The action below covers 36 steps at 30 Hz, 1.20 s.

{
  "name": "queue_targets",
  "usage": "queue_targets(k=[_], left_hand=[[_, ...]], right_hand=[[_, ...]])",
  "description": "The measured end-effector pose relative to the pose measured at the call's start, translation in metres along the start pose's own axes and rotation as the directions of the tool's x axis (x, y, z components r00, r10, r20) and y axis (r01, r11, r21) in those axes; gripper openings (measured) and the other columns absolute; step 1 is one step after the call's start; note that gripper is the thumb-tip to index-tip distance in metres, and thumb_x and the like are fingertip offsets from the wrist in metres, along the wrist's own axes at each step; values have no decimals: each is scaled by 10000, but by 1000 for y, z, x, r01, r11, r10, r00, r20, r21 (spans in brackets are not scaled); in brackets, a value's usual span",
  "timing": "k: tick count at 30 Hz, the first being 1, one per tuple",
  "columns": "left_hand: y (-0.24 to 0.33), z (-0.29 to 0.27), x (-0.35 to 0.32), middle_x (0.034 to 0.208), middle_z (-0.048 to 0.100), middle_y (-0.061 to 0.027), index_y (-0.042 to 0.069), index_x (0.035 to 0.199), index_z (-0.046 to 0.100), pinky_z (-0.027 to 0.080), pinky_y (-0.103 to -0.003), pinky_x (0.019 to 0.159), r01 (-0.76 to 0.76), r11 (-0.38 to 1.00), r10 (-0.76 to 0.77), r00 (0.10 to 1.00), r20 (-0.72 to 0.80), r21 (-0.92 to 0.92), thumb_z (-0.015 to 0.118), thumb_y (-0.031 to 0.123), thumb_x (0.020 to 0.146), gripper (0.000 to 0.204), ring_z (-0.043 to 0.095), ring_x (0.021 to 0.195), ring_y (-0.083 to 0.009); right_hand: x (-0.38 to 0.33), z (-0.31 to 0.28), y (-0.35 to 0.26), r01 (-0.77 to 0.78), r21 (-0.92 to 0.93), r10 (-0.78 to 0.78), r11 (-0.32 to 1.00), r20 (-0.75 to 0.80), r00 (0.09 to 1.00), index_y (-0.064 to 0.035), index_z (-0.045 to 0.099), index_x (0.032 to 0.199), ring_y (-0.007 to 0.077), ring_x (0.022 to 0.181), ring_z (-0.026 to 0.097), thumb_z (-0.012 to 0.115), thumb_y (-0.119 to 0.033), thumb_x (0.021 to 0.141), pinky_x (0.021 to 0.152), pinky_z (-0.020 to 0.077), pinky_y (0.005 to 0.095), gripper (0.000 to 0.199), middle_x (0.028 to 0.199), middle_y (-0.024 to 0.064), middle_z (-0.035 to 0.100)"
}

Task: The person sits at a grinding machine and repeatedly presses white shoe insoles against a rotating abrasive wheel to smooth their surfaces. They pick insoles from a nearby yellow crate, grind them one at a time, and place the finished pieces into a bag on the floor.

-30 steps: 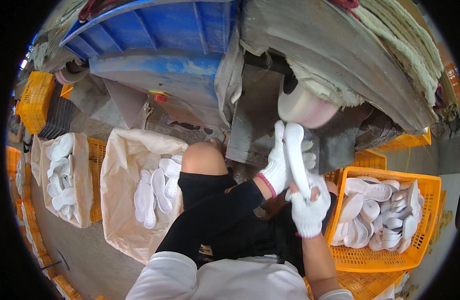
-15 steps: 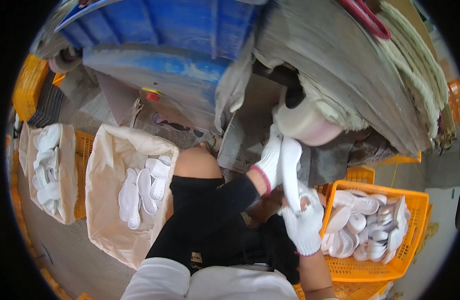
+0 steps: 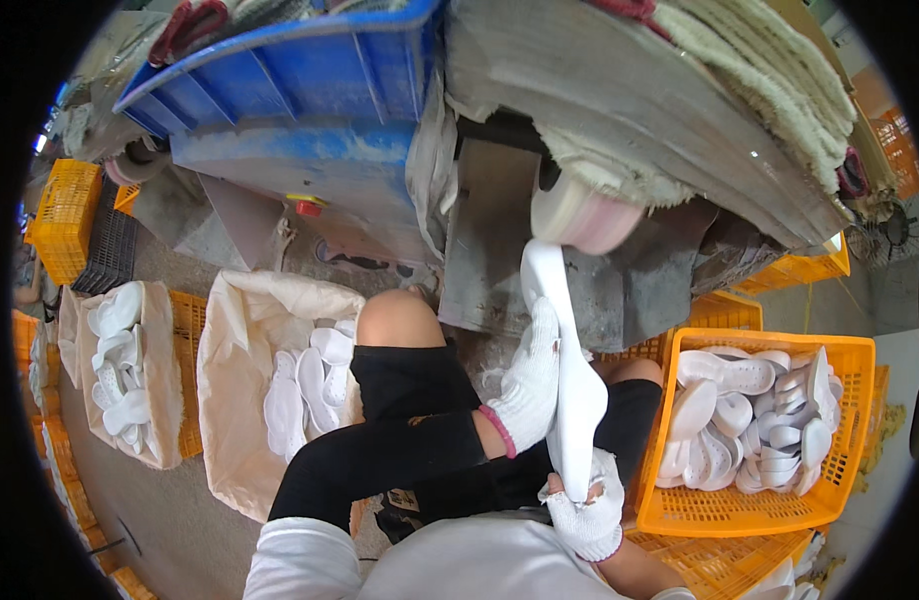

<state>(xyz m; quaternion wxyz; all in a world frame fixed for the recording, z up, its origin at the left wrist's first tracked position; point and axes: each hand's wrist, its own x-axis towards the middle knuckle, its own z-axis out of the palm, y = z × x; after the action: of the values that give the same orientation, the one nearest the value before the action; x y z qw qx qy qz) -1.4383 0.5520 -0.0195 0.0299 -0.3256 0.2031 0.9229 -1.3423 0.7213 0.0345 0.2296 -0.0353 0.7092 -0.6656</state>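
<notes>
Our left hand [image 3: 528,385] and right hand [image 3: 587,508], both gloved, are closed around a white shoe sole [image 3: 570,380], its tip touching the buffing wheel [image 3: 585,215] above; an orange crate [image 3: 840,420] sits right of them.

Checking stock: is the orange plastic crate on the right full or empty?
Partly full: the orange plastic crate holds piled white shoe soles, with its rim standing above them.

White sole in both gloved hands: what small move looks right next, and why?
Probably slide the white sole along the buffing wheel so a fresh stretch of edge meets it. The tip already sits at the wheel, the left hand steadies the middle and the right hand grips the heel end, so both can feed it.
</notes>
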Motion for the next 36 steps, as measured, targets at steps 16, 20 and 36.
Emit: queue_targets(k=[16, 20, 36], left_hand=[[45, -46, 137, 1029, 688, -57, 104, 1182, 627, 536, -356, 870, -48, 966, 29, 996, 79, 256, 373, 712, 1035, 675, 667, 961, -194], [49, -37, 111, 937, 667, -49, 99, 1127, 632, 538, -355, 823, 72, 989, -96, 976, 196, 128, 377, 757, 1006, 717, 652, 874, -196], [65, -29, 140, 913, 658, -102, 75, 1061, 600, 566, -408, 615, -561, 128, 220, 820, 528, 818, 464, 279, 1074, 246, 663, 692, -292]], right_hand=[[213, 88, -35, 61, -581, -323, 812, -359, 876, 6, 653, 1164, 399, 915, 722, 716, -228, 819, 805, 561, 426, 422, 979, 255, 721], [219, 80, -31, 100, -386, -182, 917, -183, 966, -12, 621, 1225, 424, 1016, 700, 695, -282, 863, 877, 538, 438, 458, 1042, 287, 699], [164, 41, -43, 189, -422, -194, 887, 30, 980, -11, 575, 1223, 156, 840, 639, 797, -166, 864, 757, 535, 307, 451, 1000, 106, 678]])
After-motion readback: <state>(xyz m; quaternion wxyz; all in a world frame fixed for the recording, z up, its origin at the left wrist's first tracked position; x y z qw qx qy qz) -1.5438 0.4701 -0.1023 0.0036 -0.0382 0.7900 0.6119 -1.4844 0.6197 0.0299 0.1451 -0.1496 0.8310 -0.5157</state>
